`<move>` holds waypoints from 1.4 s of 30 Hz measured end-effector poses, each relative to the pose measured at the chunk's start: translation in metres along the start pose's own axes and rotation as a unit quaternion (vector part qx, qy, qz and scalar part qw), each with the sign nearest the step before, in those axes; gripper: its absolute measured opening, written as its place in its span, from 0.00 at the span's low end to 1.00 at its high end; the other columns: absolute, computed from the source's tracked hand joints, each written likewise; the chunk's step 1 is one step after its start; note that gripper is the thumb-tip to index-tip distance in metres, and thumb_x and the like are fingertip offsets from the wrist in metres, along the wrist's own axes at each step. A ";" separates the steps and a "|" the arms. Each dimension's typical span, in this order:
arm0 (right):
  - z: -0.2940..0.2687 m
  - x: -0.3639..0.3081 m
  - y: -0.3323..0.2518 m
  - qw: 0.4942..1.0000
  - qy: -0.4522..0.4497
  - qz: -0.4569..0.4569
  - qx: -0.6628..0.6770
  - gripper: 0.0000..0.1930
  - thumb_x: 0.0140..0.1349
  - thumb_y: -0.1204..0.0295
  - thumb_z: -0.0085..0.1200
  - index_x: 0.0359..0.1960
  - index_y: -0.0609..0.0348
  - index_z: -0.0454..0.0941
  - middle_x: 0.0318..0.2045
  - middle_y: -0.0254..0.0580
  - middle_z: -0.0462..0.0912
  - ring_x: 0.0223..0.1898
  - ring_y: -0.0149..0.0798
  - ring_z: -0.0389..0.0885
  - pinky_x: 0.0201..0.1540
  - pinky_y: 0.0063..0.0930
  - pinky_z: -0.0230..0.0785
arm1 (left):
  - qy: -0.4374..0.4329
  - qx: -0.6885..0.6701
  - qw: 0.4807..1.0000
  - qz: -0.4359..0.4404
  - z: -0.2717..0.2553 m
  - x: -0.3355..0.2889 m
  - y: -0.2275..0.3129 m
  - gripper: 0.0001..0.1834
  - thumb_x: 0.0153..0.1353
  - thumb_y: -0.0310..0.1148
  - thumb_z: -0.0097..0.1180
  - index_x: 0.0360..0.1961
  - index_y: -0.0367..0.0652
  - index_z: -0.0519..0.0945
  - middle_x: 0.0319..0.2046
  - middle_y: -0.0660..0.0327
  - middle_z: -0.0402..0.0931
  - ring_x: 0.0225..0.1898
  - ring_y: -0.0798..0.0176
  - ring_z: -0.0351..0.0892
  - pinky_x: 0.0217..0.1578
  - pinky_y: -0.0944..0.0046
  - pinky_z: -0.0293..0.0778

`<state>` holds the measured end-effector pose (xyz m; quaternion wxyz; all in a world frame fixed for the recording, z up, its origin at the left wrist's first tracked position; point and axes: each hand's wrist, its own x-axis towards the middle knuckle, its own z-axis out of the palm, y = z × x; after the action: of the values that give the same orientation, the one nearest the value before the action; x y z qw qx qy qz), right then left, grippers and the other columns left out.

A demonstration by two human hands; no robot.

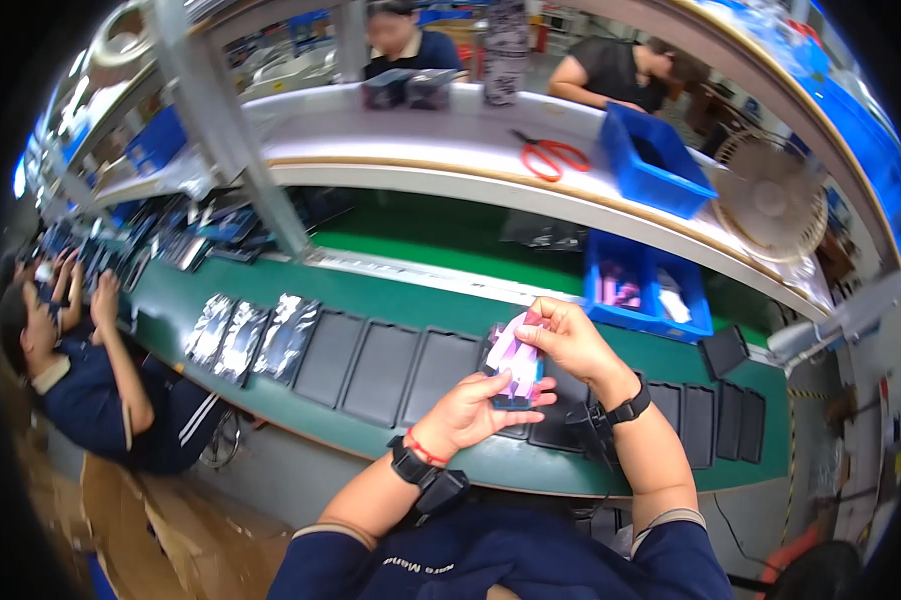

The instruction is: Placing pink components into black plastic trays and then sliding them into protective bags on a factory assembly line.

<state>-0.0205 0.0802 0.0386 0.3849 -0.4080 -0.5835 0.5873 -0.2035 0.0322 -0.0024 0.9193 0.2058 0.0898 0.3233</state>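
Observation:
Over the green workbench (301,280), my left hand (466,410) supports a small flat rectangular piece with a teal edge (514,403). Its thumb lies on top and the fingers reach underneath. Pink and white film strips (516,362) cover the face of this piece. My right hand (576,345) pinches the upper end of the pink film between thumb and fingers. Whether the film is lifted off or still stuck there, I cannot tell. Below both hands runs a row of shallow black trays (384,370), some hidden behind my hands and forearms.
Several shiny film-wrapped pieces (287,338) lie on the left. A blue divided bin (686,318) holds pink and white pieces under the shelf. Red-handled scissors (551,158), a blue bin (656,165) and a fan (771,195) stand above. A co-worker (101,380) sits at the left.

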 end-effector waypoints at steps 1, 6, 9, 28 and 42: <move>0.015 0.004 -0.002 0.999 0.024 -0.001 -0.044 0.04 0.60 0.74 0.54 0.32 0.61 0.76 0.26 0.31 0.79 0.26 0.23 0.74 0.29 0.19 0.68 | 0.008 0.012 1.000 -0.005 -0.001 -0.006 0.005 0.22 0.66 0.35 0.45 0.59 0.36 0.63 0.52 0.45 0.70 0.52 0.51 0.73 0.50 0.53 0.72; 0.069 0.052 0.016 0.983 -0.001 -0.124 -0.138 0.07 0.60 0.72 0.54 0.32 0.64 0.80 0.23 0.31 0.79 0.26 0.22 0.73 0.31 0.18 0.67 | 0.114 0.097 0.986 0.079 -0.028 -0.072 0.015 0.21 0.65 0.33 0.48 0.56 0.34 0.66 0.49 0.46 0.73 0.52 0.50 0.73 0.50 0.52 0.72; 0.105 0.094 0.025 0.999 0.004 -0.031 -0.030 0.07 0.60 0.72 0.54 0.28 0.64 0.79 0.18 0.27 0.74 0.21 0.20 0.65 0.23 0.18 0.59 | 0.230 0.131 0.951 0.158 -0.039 -0.125 0.021 0.21 0.63 0.31 0.49 0.55 0.32 0.67 0.50 0.45 0.72 0.51 0.50 0.74 0.50 0.51 0.72; 0.160 0.114 0.046 0.965 -0.089 0.001 -0.246 0.11 0.45 0.70 0.66 0.22 0.63 0.78 0.18 0.43 0.80 0.21 0.32 0.78 0.26 0.26 0.69 | 0.379 0.062 0.862 0.331 -0.072 -0.168 0.036 0.18 0.66 0.38 0.45 0.46 0.30 0.70 0.33 0.49 0.77 0.32 0.54 0.80 0.32 0.58 0.78; 0.060 0.026 0.027 0.743 0.250 -0.124 -0.609 0.25 0.49 0.60 0.61 0.48 0.58 0.73 0.45 0.47 0.74 0.47 0.51 0.71 0.48 0.47 0.65 | 0.200 0.393 0.869 0.225 -0.020 -0.102 0.008 0.16 0.64 0.31 0.49 0.48 0.30 0.70 0.40 0.53 0.78 0.42 0.61 0.78 0.47 0.63 0.72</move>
<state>-0.0852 0.0819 0.0096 0.2558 -0.6119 -0.7453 -0.0682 -0.2937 -0.0201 -0.0139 0.6269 0.4957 0.3431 0.4936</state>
